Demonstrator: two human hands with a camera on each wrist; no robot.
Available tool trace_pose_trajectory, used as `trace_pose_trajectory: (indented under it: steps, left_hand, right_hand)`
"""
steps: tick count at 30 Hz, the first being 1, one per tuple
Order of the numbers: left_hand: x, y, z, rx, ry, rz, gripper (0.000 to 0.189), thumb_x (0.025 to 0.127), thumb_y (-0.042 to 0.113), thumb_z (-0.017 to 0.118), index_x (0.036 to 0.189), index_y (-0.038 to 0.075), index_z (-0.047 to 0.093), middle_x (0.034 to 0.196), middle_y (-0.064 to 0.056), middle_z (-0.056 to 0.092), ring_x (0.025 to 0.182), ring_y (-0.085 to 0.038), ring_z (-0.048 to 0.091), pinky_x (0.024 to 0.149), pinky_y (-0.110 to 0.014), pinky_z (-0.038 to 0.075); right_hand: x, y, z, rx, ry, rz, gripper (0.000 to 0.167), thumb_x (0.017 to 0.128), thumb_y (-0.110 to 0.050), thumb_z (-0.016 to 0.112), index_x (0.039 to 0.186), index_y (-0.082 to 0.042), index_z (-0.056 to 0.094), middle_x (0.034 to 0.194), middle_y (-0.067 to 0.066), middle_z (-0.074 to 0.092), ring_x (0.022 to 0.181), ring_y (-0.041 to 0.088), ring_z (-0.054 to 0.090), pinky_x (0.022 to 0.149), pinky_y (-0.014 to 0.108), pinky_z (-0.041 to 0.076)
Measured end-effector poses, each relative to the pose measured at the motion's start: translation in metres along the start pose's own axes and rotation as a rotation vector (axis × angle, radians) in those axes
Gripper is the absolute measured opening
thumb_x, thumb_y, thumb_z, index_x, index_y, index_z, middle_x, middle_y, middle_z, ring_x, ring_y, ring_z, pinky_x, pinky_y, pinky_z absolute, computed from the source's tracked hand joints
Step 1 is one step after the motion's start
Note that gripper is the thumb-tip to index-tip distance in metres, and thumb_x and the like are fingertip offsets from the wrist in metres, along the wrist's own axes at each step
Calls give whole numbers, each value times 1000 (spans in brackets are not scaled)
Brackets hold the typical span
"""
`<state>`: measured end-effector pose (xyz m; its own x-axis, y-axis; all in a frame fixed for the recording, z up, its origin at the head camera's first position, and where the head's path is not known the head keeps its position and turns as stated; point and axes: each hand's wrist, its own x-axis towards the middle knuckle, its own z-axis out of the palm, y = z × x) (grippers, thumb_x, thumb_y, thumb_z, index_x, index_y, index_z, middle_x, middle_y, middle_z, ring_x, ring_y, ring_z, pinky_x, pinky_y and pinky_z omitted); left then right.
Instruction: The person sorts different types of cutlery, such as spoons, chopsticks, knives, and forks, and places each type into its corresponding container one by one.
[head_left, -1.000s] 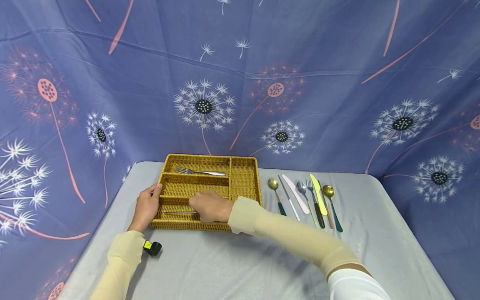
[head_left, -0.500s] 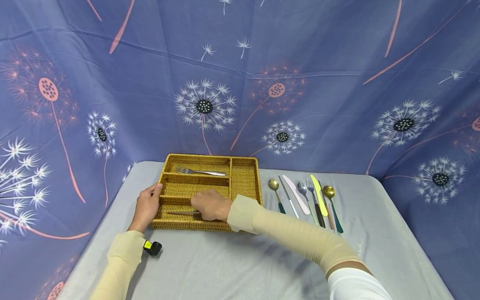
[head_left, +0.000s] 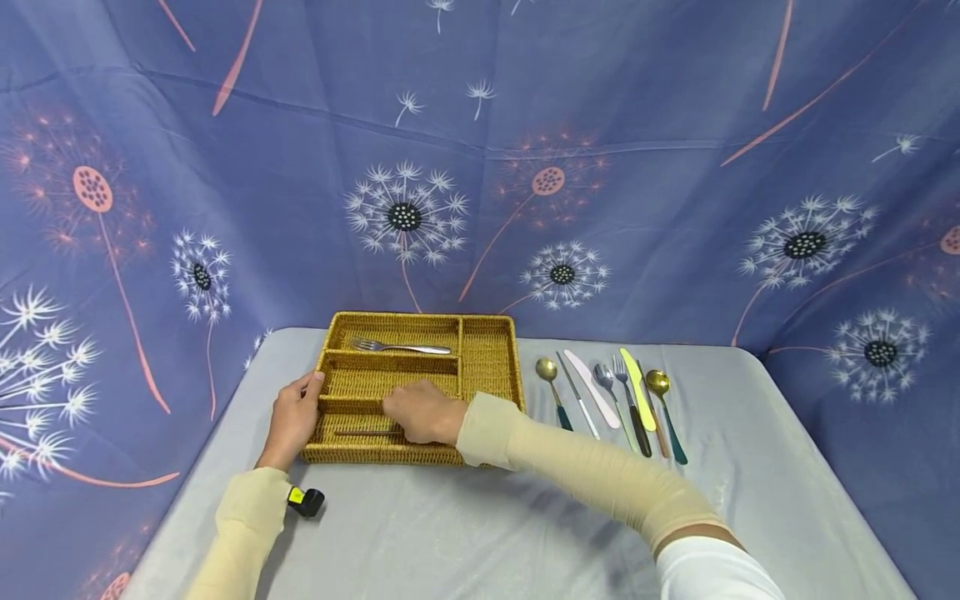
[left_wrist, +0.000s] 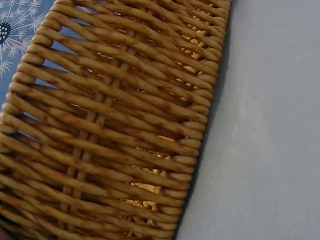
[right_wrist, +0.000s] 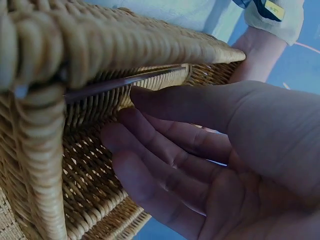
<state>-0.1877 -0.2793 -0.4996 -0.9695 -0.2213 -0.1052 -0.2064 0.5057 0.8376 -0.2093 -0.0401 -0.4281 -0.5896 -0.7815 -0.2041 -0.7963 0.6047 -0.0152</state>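
Observation:
My left hand [head_left: 294, 417] grips the left rim of a woven wicker cutlery tray [head_left: 487, 367]; the tray's side wall [left_wrist: 125, 110] fills much of the left wrist view. My right hand [head_left: 423, 410] is over the tray's front compartment. In the right wrist view its fingers [right_wrist: 165, 170] are loosely bent, with the thumb close beside a long thin utensil [right_wrist: 100, 89], seemingly not holding it. That utensil has a dark brownish handle and a shiny part. It lies along the front compartment, partly hidden by the hand, so its kind is unclear. A silver fork [head_left: 405, 347] lies in the back compartment.
Right of the tray, several pieces of cutlery lie in a row on the grey tablecloth [head_left: 450, 533], among them a gold spoon [head_left: 547, 369], a pink knife [head_left: 591, 387], a yellow knife [head_left: 637, 392] and another gold spoon [head_left: 657, 383]. A patterned curtain [head_left: 480, 167] hangs behind.
The right hand has shifted slightly to the right. The thin utensil sits a little lower in the front compartment. The left hand keeps its hold, and the head view has tipped slightly.

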Motion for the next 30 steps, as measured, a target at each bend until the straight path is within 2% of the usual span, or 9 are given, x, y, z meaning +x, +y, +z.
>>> trace_pose_trajectory:
  steps: [7, 11, 13, 17, 19, 21, 25, 30]
  left_hand:
    - [-1, -3, 2, -3, 4, -5, 72, 117, 52, 30, 166, 0, 35, 166, -29, 39, 156, -48, 32, 128, -62, 28]
    - [-1, -3, 3, -5, 2, -5, 71, 117, 51, 31, 166, 0, 34, 166, -29, 38, 156, -48, 32, 128, -62, 28]
    - [-1, -3, 3, -8, -1, -6, 71, 117, 51, 31, 166, -1, 34, 167, -30, 37, 156, -48, 31, 128, -62, 28]
    - [-1, -3, 3, -10, -1, -9, 70, 117, 50, 31, 166, -1, 34, 167, -29, 38, 156, -48, 31, 128, -62, 28]
    - [-1, -4, 3, -8, 2, -11, 70, 117, 50, 31, 166, -1, 35, 166, -30, 38, 156, -48, 32, 128, -62, 28]
    - [-1, -3, 3, -7, 4, -8, 70, 117, 50, 31, 166, -1, 35, 166, -30, 38, 156, -48, 32, 128, -62, 29]
    - [0, -3, 2, -9, 8, -3, 71, 117, 51, 31, 166, -1, 35, 166, -30, 38, 156, -49, 32, 127, -63, 29]
    - [0, -2, 0, -16, 10, -1, 71, 117, 51, 32, 165, -1, 36, 165, -30, 40, 156, -47, 33, 128, -62, 29]
  right_hand:
    - [-13, 7, -7, 134, 38, 9, 47, 92, 8, 71, 65, -19, 44, 58, -8, 36, 55, 7, 32, 48, 20, 35]
    - [-28, 12, -11, 211, 99, -3, 47, 95, -5, 78, 63, -20, 47, 57, -10, 41, 53, 5, 34, 50, 19, 36]
    - [-37, 15, -13, 248, 127, -3, 37, 96, -11, 81, 68, -19, 58, 65, -11, 54, 56, 2, 42, 54, 18, 41]
    - [-57, 18, -11, 324, 181, 14, 4, 97, -11, 80, 94, -11, 78, 91, -3, 77, 66, 0, 59, 62, 15, 51]
    - [-68, 20, -9, 373, 215, 19, 6, 97, -6, 78, 103, -6, 81, 100, 2, 80, 71, 1, 63, 65, 14, 54]
    - [-80, 22, -7, 414, 254, 34, 7, 98, -6, 77, 105, -5, 80, 99, 2, 79, 72, 1, 63, 64, 13, 54]
    - [-105, 26, 1, 474, 337, 85, 2, 100, -11, 76, 99, -10, 77, 91, -6, 71, 71, 2, 59, 59, 17, 52]
    - [-136, 31, 19, 498, 448, 149, 14, 98, -18, 81, 88, -19, 70, 82, -13, 62, 68, 3, 54, 56, 21, 48]
